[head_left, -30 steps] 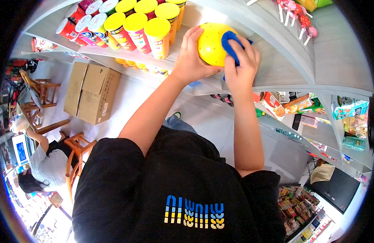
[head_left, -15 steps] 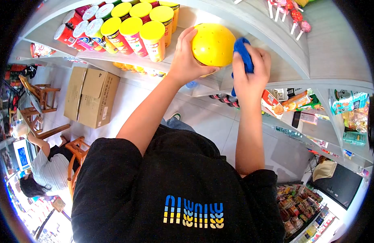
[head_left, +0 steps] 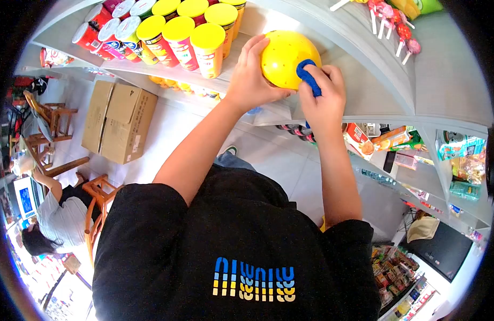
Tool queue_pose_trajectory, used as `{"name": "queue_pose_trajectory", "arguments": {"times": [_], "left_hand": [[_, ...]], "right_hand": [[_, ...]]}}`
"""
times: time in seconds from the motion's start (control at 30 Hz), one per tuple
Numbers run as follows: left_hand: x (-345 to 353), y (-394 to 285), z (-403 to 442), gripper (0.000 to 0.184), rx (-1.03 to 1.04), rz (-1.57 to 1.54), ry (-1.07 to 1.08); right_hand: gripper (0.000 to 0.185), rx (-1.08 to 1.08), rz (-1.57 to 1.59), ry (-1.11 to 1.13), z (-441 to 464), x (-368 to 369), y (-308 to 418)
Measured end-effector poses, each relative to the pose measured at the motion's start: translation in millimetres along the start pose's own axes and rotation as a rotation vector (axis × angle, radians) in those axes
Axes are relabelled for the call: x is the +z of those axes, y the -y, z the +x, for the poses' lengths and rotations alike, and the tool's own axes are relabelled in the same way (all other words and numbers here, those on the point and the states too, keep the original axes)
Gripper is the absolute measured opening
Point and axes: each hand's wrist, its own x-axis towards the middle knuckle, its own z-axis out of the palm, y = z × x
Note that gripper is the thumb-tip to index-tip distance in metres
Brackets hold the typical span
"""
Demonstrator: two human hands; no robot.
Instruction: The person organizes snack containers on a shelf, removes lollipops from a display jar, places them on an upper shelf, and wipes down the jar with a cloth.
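A round yellow object point(head_left: 283, 56) with small dark dots on its surface is at the shelf, right of several snack canisters point(head_left: 208, 45) with yellow lids. My left hand point(head_left: 252, 77) grips it from the left, fingers along its upper left side and thumb beneath. My right hand point(head_left: 324, 95) is closed around a bunched blue cloth point(head_left: 309, 76), which touches the lower right side of the yellow object. The fingertips of my right hand are partly hidden by the cloth.
Lollipops point(head_left: 402, 32) hang over the shelf edge at the upper right. Packaged snacks point(head_left: 391, 139) fill a lower shelf. A cardboard box point(head_left: 118, 120) stands on the floor at left. Beyond it, another person point(head_left: 65, 219) sits on a wooden chair point(head_left: 100, 195).
Half a second ago the blue cloth was at the right of the yellow object; my right hand has brought it left onto the lower right surface. My left hand keeps its grip.
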Motion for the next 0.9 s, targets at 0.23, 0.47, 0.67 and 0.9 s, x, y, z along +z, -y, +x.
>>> {"name": "queue_pose_trajectory", "arguments": {"times": [0.23,0.47,0.67,0.9], "left_hand": [[2.9,1.7,-0.4,0.106,0.012,0.008,-0.004],[1.5,-0.8,-2.0,0.105,-0.019,0.012,0.001],[6.3,4.1,-1.8,0.105,0.053,0.024,-0.034],[6.0,-2.4,-2.7,0.103,-0.001,0.023,-0.028]], "right_hand": [[0.027,-0.013,-0.151,-0.001,29.2,12.6,7.8],[0.026,0.09,-0.033,-0.011,-2.7,2.7,4.4],[0.026,0.001,-0.126,0.03,13.7,6.5,14.7],[0.026,0.051,-0.126,0.013,6.1,4.4,14.6]]}}
